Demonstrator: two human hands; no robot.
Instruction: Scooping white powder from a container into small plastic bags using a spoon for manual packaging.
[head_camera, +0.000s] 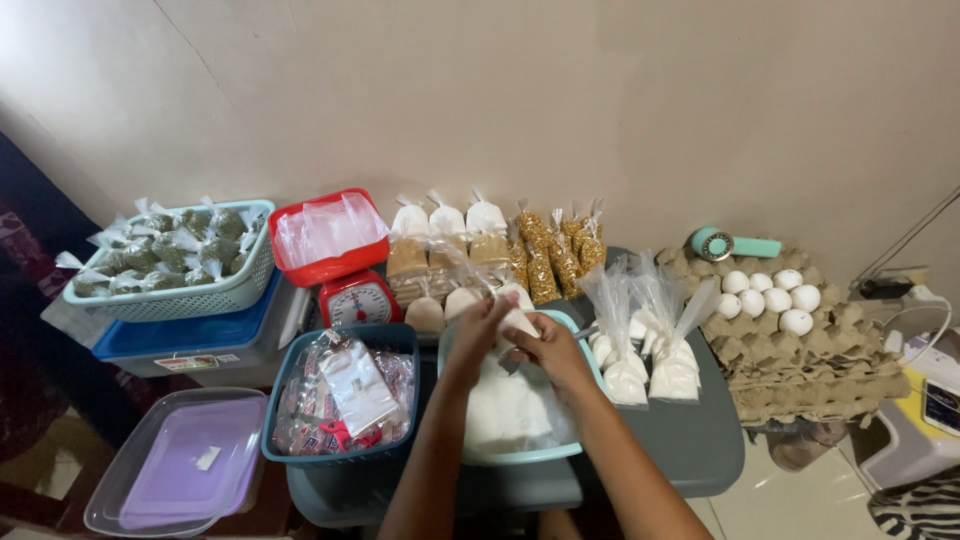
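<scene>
Both my hands meet over a light blue basin filled with white powder. My left hand and my right hand together pinch a small clear plastic bag of white powder, gripping its top. To the right of the basin stand several filled, open-topped clear bags of the same white powder. Behind my hands sit tied bags of tan and white powder.
A red kitchen scale with a plastic-lined pan stands at the back. A dark blue basket of packets is on the left, with a basket of green-filled bags and a lidded tub. White eggs rest on stacked cardboard trays at right.
</scene>
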